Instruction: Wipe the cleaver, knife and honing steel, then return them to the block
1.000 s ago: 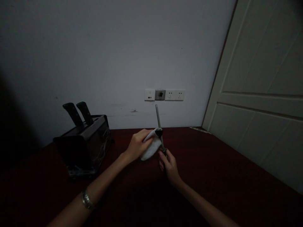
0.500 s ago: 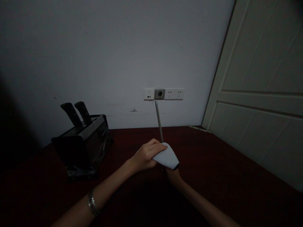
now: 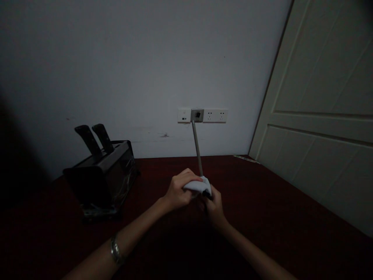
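Observation:
A grey sharpening steel (image 3: pixel 197 146) points up and slightly left, its tip in front of the wall sockets. My left hand (image 3: pixel 179 190) is closed on a white cloth (image 3: pixel 194 186), pressing it at the lower end of the rod. The cloth is folded and shows a dark part on its right side. On the right, my right hand (image 3: pixel 215 206) is closed just below the rod, fingers wrapped around its lower end. That end is mostly hidden by the cloth and fingers. A silver bracelet (image 3: pixel 115 251) circles my left wrist.
To the left stands a dark knife block (image 3: pixel 116 171) with two black-handled knives (image 3: pixel 89 140) in it. Behind the dark red table (image 3: pixel 163 165) is a wall with a row of sockets (image 3: pixel 215 115). A white panelled door (image 3: pixel 317 128) borders the right side.
The cloth has folded inward around the base of the rod, its hanging corner drawn up. My right hand has risen and shows more beside the cloth. The rod sits slightly higher.

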